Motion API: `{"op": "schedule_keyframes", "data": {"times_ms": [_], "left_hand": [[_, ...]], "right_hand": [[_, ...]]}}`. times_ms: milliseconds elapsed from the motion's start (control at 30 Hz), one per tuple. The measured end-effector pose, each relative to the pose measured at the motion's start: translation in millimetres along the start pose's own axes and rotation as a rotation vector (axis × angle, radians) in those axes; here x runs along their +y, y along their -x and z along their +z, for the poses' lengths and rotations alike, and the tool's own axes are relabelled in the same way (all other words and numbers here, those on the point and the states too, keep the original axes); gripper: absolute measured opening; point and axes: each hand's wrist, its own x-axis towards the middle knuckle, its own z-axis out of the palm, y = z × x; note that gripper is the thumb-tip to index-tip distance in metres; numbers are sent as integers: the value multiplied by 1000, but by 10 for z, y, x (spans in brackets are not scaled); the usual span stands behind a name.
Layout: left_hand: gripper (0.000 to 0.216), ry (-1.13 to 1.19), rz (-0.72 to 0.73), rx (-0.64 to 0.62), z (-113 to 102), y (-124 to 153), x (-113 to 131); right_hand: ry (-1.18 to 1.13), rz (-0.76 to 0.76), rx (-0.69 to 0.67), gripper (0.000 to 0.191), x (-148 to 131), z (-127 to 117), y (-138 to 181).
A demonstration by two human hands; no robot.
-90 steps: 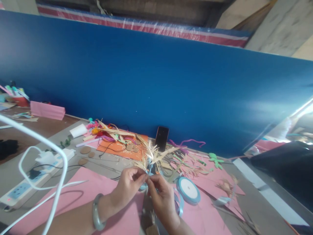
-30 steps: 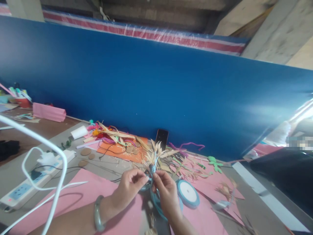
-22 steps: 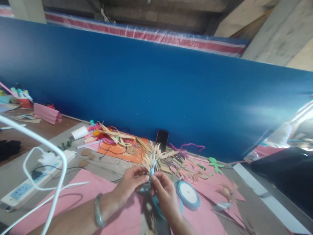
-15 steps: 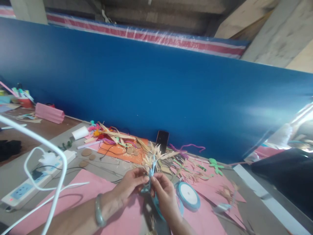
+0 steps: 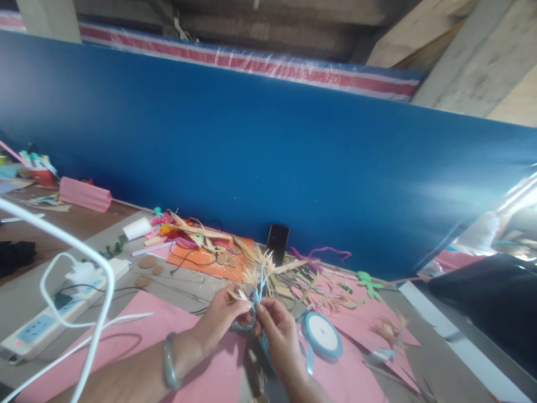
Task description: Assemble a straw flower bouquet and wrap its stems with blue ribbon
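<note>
Between my hands a bunch of pale, straw-coloured dried leaf strips (image 5: 265, 262) stands upright, with light blue ribbon (image 5: 257, 295) around its stem. My left hand (image 5: 229, 313), a bangle on its wrist, pinches the bunch from the left. From the right, my right hand (image 5: 277, 327) has thumb and finger closed on the blue ribbon at the stem. A length of that ribbon hangs below and beside my right hand. Just right of it lies a ribbon spool (image 5: 322, 336) with a white centre and blue rim.
Pink paper (image 5: 146, 319) and orange paper (image 5: 205, 262) cover parts of the table. A phone (image 5: 278, 242) leans against the blue partition (image 5: 268, 140). At the left are a power strip (image 5: 42, 324) and a white cable (image 5: 107, 291). Dried strips and pipe cleaners lie scattered behind my hands.
My fingers have shifted slightly at the stem, and my left hand has tilted the lower strips. The loose ribbon beside my right hand has changed shape, now hanging in a narrow strip near the spool.
</note>
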Motion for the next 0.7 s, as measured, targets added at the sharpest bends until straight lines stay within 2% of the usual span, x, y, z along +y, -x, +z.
{"op": "schedule_keyframes", "data": {"times_ms": [133, 333, 533, 700], "left_hand": [[10, -54, 40, -2, 17, 18, 27], [18, -51, 82, -17, 30, 62, 21], [29, 75, 57, -73, 13, 0, -63], [26, 23, -21, -66, -3, -30, -88]], "right_hand": [[-6, -13, 9, 23, 53, -6, -3], [8, -18, 48, 27, 75, 4, -13], [10, 1, 89, 29, -19, 2, -22], [-29, -5, 117, 29, -106, -43, -48]]}}
